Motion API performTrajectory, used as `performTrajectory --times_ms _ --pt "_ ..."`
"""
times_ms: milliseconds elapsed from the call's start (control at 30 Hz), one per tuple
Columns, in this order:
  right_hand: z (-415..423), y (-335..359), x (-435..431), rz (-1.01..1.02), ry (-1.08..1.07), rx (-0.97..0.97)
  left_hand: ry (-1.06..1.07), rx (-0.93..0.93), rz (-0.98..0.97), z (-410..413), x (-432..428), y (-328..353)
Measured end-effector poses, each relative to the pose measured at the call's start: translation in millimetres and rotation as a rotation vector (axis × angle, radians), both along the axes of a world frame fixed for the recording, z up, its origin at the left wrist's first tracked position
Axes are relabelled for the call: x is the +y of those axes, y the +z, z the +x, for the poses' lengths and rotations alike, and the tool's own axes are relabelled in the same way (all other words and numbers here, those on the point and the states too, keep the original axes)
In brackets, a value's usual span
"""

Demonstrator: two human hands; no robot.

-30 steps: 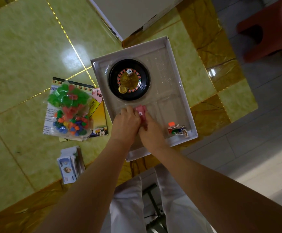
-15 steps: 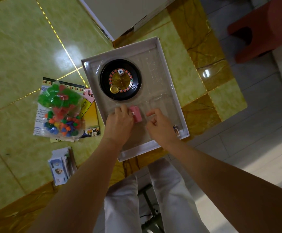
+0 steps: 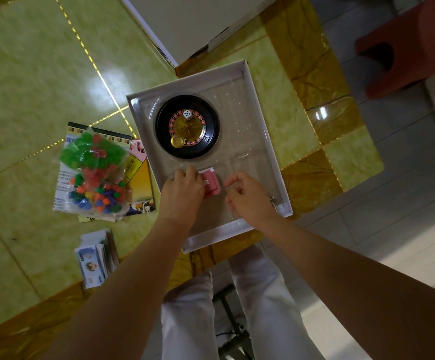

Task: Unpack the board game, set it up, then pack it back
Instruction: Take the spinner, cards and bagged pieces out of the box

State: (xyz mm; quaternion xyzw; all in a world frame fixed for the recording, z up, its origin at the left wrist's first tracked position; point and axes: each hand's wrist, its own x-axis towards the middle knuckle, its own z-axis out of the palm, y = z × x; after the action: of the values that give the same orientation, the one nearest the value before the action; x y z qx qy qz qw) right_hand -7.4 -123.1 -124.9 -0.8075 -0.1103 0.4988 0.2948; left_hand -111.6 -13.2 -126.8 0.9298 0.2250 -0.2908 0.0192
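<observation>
The open game box (image 3: 268, 141) with its clear plastic insert lies on the green table near the front edge. A black roulette wheel (image 3: 187, 126) with a white die (image 3: 187, 114) sits in its far left well. My left hand (image 3: 182, 193) grips a red card deck (image 3: 211, 183) in the near part of the insert. Just right of the deck, my right hand (image 3: 249, 196) hovers with loosely curled fingers and holds nothing. It hides the small pieces in the box's near right corner.
Left of the box lies a folded game board (image 3: 139, 183) under a clear bag of coloured plastic pieces (image 3: 94, 172). A stack of play money (image 3: 95, 258) sits nearer me. The white box lid (image 3: 185, 24) lies at the far side. A red stool (image 3: 408, 45) stands beyond the table's right edge.
My right hand let go of the red deck and drew back to the right. My left hand kept hold of the deck. The camera view shifted slightly.
</observation>
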Motion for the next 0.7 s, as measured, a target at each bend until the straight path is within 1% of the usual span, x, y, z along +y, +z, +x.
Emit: performTrajectory --times_ms 100,200,300,333,400,467,533,700 --pt "1 1 1 0.001 0.028 -0.030 -0.011 0.022 0.017 4 1 0" --pt "2 2 3 -0.008 0.028 -0.025 -0.016 -0.012 -0.007 0 3 -2" --pt "3 3 4 -0.022 0.034 -0.020 -0.035 -0.059 0.026 5 4 -1" --pt "3 3 5 -0.028 0.029 -0.013 -0.051 -0.040 0.007 5 3 -3" --pt "3 4 6 -0.036 -0.011 0.023 -0.100 -0.011 0.010 4 3 -5" --pt "5 5 6 -0.028 -0.080 0.078 -0.112 -0.032 0.007 3 7 -6" --pt "7 4 6 -0.016 -0.107 0.100 -0.082 -0.047 -0.020 1 10 -10" --pt "6 10 14 -0.053 -0.072 0.084 0.028 -0.139 -0.062 -5 10 -11"
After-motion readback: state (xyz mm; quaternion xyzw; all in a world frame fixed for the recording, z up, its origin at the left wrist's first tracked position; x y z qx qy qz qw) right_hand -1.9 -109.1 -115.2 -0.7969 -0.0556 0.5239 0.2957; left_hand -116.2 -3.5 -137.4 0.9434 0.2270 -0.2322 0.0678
